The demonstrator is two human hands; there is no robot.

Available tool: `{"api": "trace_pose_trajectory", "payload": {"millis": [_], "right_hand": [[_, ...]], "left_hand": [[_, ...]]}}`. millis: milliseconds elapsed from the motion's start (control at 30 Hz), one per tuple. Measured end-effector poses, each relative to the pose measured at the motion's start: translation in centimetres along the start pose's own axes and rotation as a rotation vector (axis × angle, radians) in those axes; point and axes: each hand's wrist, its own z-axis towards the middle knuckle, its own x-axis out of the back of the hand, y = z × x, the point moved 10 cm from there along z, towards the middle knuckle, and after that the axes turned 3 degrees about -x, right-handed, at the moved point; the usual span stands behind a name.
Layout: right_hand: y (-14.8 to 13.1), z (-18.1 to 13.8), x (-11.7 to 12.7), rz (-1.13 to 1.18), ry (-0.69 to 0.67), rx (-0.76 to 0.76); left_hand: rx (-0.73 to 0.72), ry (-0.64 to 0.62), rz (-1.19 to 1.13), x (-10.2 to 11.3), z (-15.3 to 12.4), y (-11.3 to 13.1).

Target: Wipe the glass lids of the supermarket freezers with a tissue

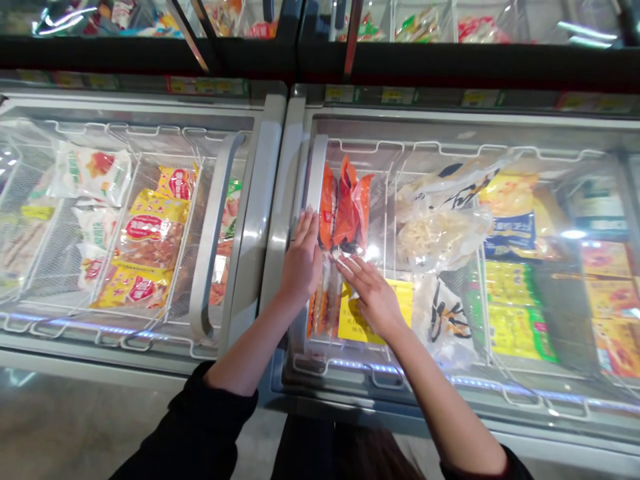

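Against the white door handle (316, 180) of the right-hand chest freezer rests my left hand (303, 263), its fingers straight and pointing away from me. My right hand (373, 290) lies flat on the glass lid (357, 263), fingers stretched out, holding nothing. Under the glass near my fingertips are orange food bags (353, 207). A yellow paper sign (367, 320) with dark writing shows partly behind my right hand. Clear bags of pale frozen food (435, 233) lie to its right, in wire baskets.
A second glass-topped freezer (265, 220) with a curved handle (213, 247) stands at left, holding yellow bags (150, 227) and white bags (93, 173). Yellow-green packs (517, 300) and boxes (607, 287) lie at right. Dark-framed display cases (425, 57) run along the back.
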Motion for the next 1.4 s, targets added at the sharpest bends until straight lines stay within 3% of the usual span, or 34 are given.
{"api": "trace_pose_trajectory", "payload": {"millis": [100,200,333,433,567,700,833,933,1067,1167,1300,1400], "right_hand": [[0.6,3.3,0.6,0.006,0.069,-0.062],[-1.1,5.4,-0.5,0.015,0.087,-0.066],[-3.3,2.8,-2.1,0.007,0.004,0.022],[-2.0,0.8,-1.3,-0.012,-0.008,0.024],[0.9,3.8,0.6,-0.020,0.059,-0.069],[0.7,7.6,0.6,-0.013,0.075,-0.078],[-0.8,5.7,0.3,-0.005,-0.011,0.081],[0.5,4.4,1.1,-0.018,-0.030,0.092],[2.8,7.8,2.2,-0.019,0.064,-0.037],[1.9,10.3,1.7,0.005,0.098,-0.047],[-0.1,8.5,0.6,0.022,0.033,0.052],[0.4,6.0,1.0,0.019,0.005,0.062]], "left_hand": [[-0.039,-0.014,0.018,-0.4,0.9,-0.8],[-0.088,-0.047,0.043,-1.5,3.2,-2.4],[-0.053,-0.137,0.037,-3.2,7.0,-4.8],[0.008,-0.200,0.031,-3.6,8.3,-5.3],[0.045,-0.194,0.018,-2.9,8.1,-4.4],[0.057,-0.186,0.008,-2.4,7.7,-3.8],[0.023,-0.158,0.010,-1.8,7.7,-2.9],[0.006,-0.136,0.021,-1.4,7.6,-2.4],[0.031,-0.141,0.029,-1.3,7.7,-2.2],[0.043,-0.159,0.023,-1.2,7.9,-2.1],[0.062,-0.186,0.018,-1.2,7.9,-2.1],[0.069,-0.190,0.023,-1.3,7.9,-2.3]]}}
